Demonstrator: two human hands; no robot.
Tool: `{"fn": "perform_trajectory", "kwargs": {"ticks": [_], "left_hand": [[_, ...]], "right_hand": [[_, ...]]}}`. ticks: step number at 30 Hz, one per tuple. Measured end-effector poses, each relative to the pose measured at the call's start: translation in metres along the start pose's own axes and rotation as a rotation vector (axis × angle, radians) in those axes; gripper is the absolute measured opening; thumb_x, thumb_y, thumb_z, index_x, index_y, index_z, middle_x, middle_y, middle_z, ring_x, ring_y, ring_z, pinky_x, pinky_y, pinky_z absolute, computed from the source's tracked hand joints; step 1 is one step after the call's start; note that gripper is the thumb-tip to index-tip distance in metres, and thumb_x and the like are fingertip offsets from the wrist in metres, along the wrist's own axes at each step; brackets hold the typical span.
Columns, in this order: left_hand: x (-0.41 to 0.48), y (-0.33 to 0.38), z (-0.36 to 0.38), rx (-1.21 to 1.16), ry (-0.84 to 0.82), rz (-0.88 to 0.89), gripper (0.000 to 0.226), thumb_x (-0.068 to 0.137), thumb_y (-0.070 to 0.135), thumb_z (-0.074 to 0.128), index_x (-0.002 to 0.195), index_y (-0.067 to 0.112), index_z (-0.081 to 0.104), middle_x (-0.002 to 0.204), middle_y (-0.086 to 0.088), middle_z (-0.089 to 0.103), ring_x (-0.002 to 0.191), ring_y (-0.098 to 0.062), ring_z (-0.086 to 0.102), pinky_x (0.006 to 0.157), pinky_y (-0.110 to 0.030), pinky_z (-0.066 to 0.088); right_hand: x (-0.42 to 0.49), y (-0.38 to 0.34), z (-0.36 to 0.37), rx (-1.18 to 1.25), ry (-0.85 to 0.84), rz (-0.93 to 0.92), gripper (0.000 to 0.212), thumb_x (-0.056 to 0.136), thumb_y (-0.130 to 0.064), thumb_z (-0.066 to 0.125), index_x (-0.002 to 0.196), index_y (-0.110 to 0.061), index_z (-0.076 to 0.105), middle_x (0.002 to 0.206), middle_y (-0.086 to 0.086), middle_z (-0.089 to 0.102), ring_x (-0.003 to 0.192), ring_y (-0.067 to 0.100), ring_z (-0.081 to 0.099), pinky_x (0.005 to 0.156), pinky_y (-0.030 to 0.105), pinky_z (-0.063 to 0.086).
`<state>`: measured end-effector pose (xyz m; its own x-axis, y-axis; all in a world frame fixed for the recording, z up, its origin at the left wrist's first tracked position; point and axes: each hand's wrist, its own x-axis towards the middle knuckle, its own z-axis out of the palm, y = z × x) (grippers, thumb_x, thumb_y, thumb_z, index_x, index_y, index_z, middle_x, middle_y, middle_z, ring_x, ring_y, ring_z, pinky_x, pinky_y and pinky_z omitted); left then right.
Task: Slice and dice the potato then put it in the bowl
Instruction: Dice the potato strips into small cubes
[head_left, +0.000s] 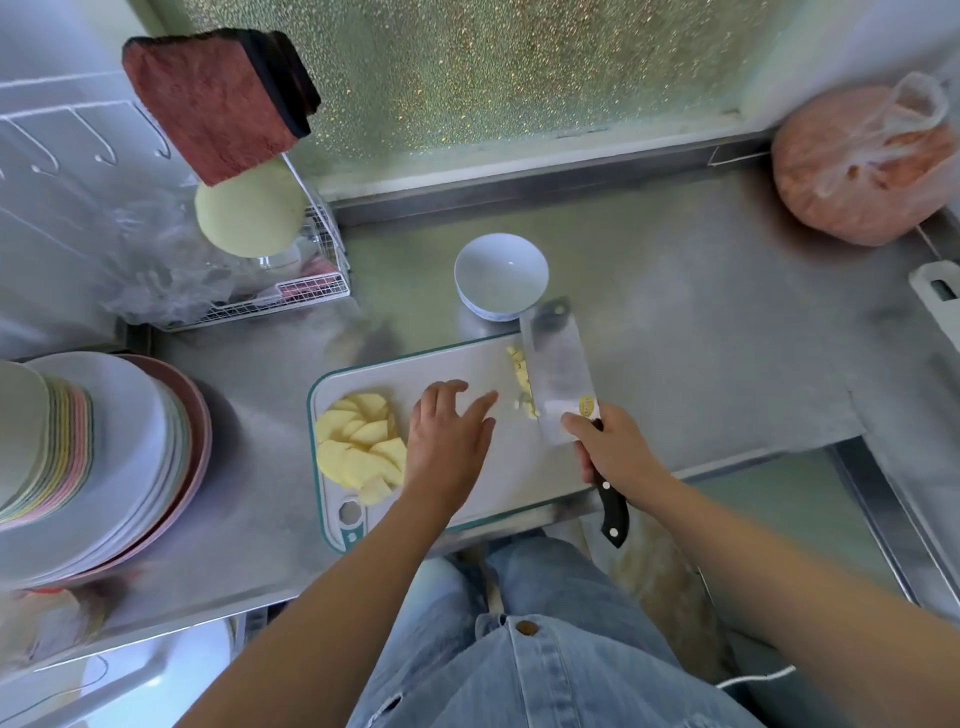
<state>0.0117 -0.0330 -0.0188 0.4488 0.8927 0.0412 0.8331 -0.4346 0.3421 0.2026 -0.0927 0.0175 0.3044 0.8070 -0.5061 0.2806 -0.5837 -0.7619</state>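
On the bench (675, 312), one board (467, 499) carries two potato heaps, slices (358, 441) and dice (523, 382), beside one bowl (501, 273); left hand (447, 441) flat, fingers spread, right hand (615, 449) gripping one cleaver (558, 374).

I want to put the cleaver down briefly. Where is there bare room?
Widest bare steel counter: right of the cutting board, between bowl and plastic bag. A narrower strip: between board and plate stack. Crowded: wire rack at far left, potato slices on the board's left end.
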Motion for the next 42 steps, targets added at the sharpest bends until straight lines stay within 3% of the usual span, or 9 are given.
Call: {"fn": "perform_trajectory", "kwargs": {"ticks": [5, 10, 15, 20, 28, 31, 34, 37, 42], "left_hand": [[0.014, 0.038, 0.008, -0.048, -0.036, 0.331, 0.047, 0.102, 0.044, 0.024, 0.143, 0.03, 0.042, 0.135, -0.012, 0.044, 0.118, -0.032, 0.038, 0.099, -0.041, 0.03], [0.025, 0.049, 0.023, -0.028, -0.252, 0.041, 0.076, 0.093, 0.059, -0.006, 0.148, 0.024, 0.034, 0.149, -0.01, 0.032, 0.133, -0.032, 0.026, 0.109, -0.041, 0.022], [0.037, 0.057, 0.019, -0.264, -0.157, -0.018, 0.066, 0.095, 0.054, 0.008, 0.138, 0.025, 0.049, 0.134, -0.005, 0.041, 0.119, -0.024, 0.035, 0.101, -0.037, 0.029], [0.057, 0.068, 0.004, -1.046, -0.265, -0.486, 0.051, 0.104, 0.043, 0.025, 0.107, 0.015, 0.067, 0.084, -0.009, 0.07, 0.066, -0.02, 0.06, 0.065, -0.032, 0.049], [0.045, 0.062, -0.003, -0.894, -0.26, -0.475, 0.024, 0.095, 0.014, 0.038, 0.083, 0.003, 0.056, 0.073, -0.011, 0.066, 0.065, -0.026, 0.061, 0.066, -0.043, 0.051], [0.037, 0.055, -0.004, -0.872, -0.25, -0.472, 0.026, 0.095, 0.012, 0.039, 0.076, 0.007, 0.056, 0.067, -0.007, 0.062, 0.061, -0.023, 0.055, 0.061, -0.039, 0.046], [0.029, 0.052, -0.002, -0.894, -0.205, -0.506, 0.027, 0.093, 0.016, 0.04, 0.072, 0.008, 0.054, 0.063, -0.008, 0.059, 0.06, -0.024, 0.052, 0.059, -0.042, 0.045], [0.021, 0.054, 0.0, -0.965, -0.139, -0.59, 0.027, 0.096, 0.015, 0.04, 0.075, 0.004, 0.053, 0.066, -0.016, 0.059, 0.06, -0.027, 0.053, 0.059, -0.048, 0.047], [0.011, 0.053, 0.0, -1.024, -0.072, -0.739, 0.028, 0.098, 0.01, 0.037, 0.077, 0.001, 0.053, 0.064, -0.013, 0.053, 0.055, -0.021, 0.049, 0.049, -0.029, 0.042]], "right_hand": [[0.015, -0.011, -0.01, 0.156, 0.102, 0.048, 0.028, 0.092, -0.016, 0.049, 0.068, -0.002, 0.055, 0.045, 0.01, 0.047, 0.038, 0.02, 0.045, 0.044, 0.027, 0.042], [0.023, -0.012, -0.017, 0.124, 0.127, 0.06, 0.027, 0.091, -0.012, 0.046, 0.064, -0.008, 0.044, 0.045, 0.011, 0.048, 0.037, 0.019, 0.045, 0.045, 0.026, 0.041], [0.024, -0.009, -0.021, -0.169, 0.2, -0.025, 0.024, 0.091, -0.021, 0.047, 0.069, -0.016, 0.045, 0.052, 0.004, 0.053, 0.046, 0.021, 0.054, 0.054, 0.032, 0.044], [0.013, -0.015, -0.013, -0.636, 0.227, -0.236, 0.017, 0.093, -0.028, 0.046, 0.101, -0.015, 0.037, 0.069, -0.004, 0.054, 0.06, 0.024, 0.055, 0.055, 0.034, 0.037], [0.0, -0.002, 0.004, -0.654, 0.082, -0.502, 0.024, 0.09, -0.031, 0.052, 0.109, -0.017, 0.048, 0.083, -0.002, 0.064, 0.071, 0.026, 0.062, 0.059, 0.034, 0.045], [0.001, 0.005, -0.001, -0.588, 0.136, -0.609, 0.028, 0.091, -0.041, 0.043, 0.106, -0.022, 0.057, 0.084, -0.01, 0.054, 0.065, 0.015, 0.055, 0.057, 0.031, 0.047], [0.01, 0.015, -0.003, -0.488, 0.081, -0.682, 0.041, 0.093, -0.04, 0.037, 0.128, -0.029, 0.055, 0.122, -0.002, 0.046, 0.102, 0.011, 0.049, 0.084, 0.025, 0.045], [0.014, 0.025, 0.005, -0.454, -0.118, -0.69, 0.048, 0.097, -0.042, 0.029, 0.144, -0.039, 0.036, 0.155, 0.001, 0.014, 0.141, 0.017, 0.016, 0.115, 0.03, 0.016], [0.016, 0.028, 0.015, -0.509, -0.23, -0.535, 0.054, 0.089, -0.057, 0.011, 0.142, -0.054, 0.021, 0.157, -0.013, -0.014, 0.143, 0.003, -0.018, 0.112, 0.023, -0.009]]}}
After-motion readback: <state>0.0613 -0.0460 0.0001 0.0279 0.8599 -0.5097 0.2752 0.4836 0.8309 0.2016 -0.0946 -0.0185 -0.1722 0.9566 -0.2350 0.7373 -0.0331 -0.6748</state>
